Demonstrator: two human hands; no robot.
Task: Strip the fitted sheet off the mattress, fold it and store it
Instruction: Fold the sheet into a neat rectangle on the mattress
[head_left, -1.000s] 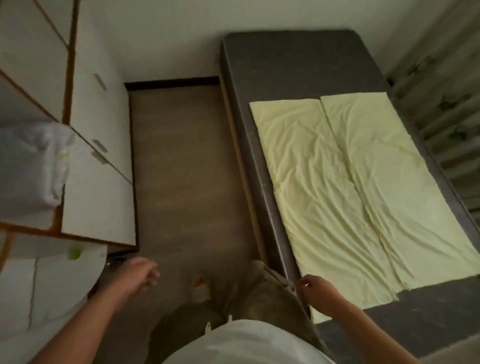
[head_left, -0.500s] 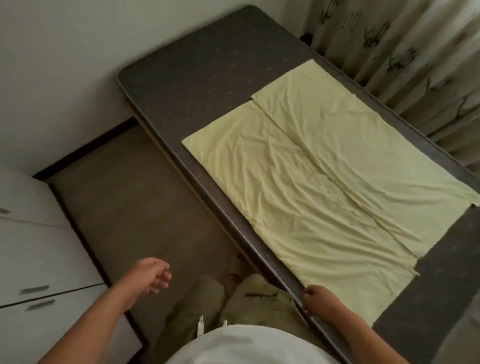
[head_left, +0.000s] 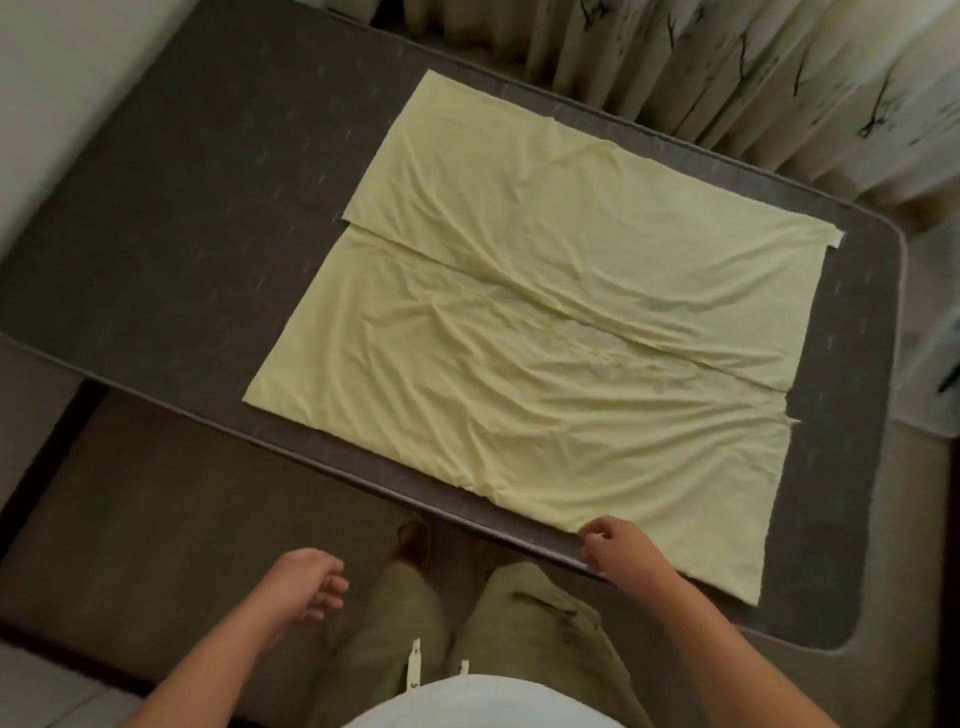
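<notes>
While the person stands at the near side of the bed, entries run left to right. Pale wall (head_left: 47, 78) at far left; brown wood floor (head_left: 171, 519) below it, alongside the bed. Left hand (head_left: 304, 584) hangs over the floor, clear of the bed; fingers loosely curled, released, nothing in them. Olive trousers (head_left: 540, 623) stand close against the bed's near edge, white shirt (head_left: 478, 704) at bottom centre.

Mattress (head_left: 182, 208): bare, dark grey-brown, left half uncovered. Fitted sheet (head_left: 571, 338): pale yellow, off the mattress corners, lying flat on the right half. It is folded, with two long flaps meeting along a line across the middle, the far flap overlapping the near one. Surface wrinkled. Its near edge runs just beside the mattress piping.

Right hand (head_left: 621, 556) sits at that near edge, fingers curled down onto cloth and piping. Cannot tell whether they pinch the sheet or only rest on it. Cream curtain (head_left: 753, 67) with dark markings hangs behind the bed at upper right
</notes>
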